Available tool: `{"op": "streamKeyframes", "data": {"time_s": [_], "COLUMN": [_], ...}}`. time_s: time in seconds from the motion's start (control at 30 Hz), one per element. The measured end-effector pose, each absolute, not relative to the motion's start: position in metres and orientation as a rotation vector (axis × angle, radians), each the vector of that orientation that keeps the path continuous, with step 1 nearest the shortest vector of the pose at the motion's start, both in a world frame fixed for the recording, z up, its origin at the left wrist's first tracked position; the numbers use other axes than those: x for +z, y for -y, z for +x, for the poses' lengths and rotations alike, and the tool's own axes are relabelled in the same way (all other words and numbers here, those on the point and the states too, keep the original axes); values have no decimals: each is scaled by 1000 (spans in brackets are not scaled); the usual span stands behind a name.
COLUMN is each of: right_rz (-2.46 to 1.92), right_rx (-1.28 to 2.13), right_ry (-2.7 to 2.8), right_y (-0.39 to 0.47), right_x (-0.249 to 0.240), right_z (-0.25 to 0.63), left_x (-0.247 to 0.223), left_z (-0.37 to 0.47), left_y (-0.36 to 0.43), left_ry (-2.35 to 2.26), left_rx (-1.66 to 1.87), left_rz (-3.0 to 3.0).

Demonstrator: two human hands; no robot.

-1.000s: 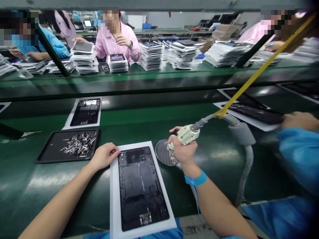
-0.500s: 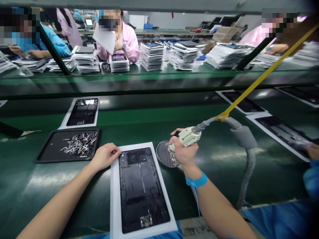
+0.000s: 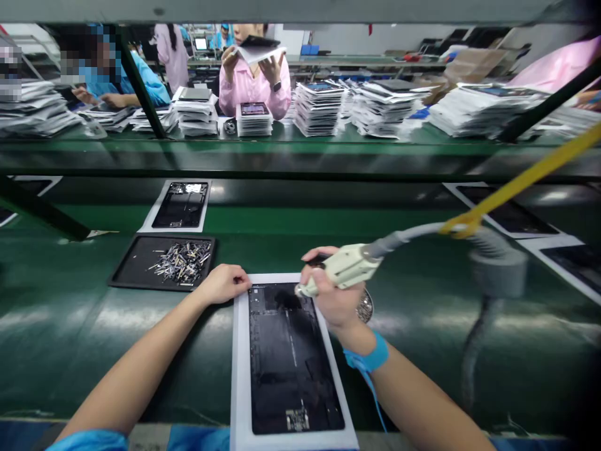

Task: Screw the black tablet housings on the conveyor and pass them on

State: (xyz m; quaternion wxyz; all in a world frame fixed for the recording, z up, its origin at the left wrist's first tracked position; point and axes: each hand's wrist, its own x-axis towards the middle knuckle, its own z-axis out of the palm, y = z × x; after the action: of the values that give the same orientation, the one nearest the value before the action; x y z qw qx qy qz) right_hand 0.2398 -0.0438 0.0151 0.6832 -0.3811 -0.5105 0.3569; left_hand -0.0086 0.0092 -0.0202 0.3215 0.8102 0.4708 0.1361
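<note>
An opened black tablet (image 3: 282, 369), its inner side up, lies on white paper (image 3: 241, 388) in front of me. My left hand (image 3: 226, 284) is closed, its fingers pressed together on the tablet's upper left corner and the paper edge. My right hand (image 3: 335, 300) is wrapped round a cream electric screwdriver (image 3: 350, 266) with a thick grey cable. Its tip is over the tablet's upper right part; whether it touches cannot be seen. A round dish of small screws (image 3: 365, 307) is mostly hidden behind my right hand.
A black tray (image 3: 136, 260) of small strip-like parts stands left. Behind it lies another opened tablet (image 3: 181, 207) on paper; more lie at right. A yellow strap (image 3: 526, 178) holds up the grey cable (image 3: 479, 338). Across the bench, people sit behind stacks of papers (image 3: 318, 109).
My right hand has brought the screwdriver from over the screw dish to the tablet's upper part. My left hand stays at the corner. The view has shifted left; a person opposite has raised a tablet.
</note>
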Motion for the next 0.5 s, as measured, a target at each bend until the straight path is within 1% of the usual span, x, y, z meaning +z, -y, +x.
{"op": "streamKeyframes", "data": {"time_s": [0.07,0.2,0.5], "right_rz": [-822,-774,-787], "right_rx": [914,943,931], "right_ry": [1211,1346,1373], "right_y": [41,31,18], "right_x": [11,-2,-18], "right_z": [211,171,154], "left_x": [-21,-19,-18], "left_z": [-7,-5,-3], "left_y": [-10,-8,-8], "left_ry": [-1243,-1261,-1349], "left_rx": [355,336,257], "left_rz": [2114,2115,2117]}}
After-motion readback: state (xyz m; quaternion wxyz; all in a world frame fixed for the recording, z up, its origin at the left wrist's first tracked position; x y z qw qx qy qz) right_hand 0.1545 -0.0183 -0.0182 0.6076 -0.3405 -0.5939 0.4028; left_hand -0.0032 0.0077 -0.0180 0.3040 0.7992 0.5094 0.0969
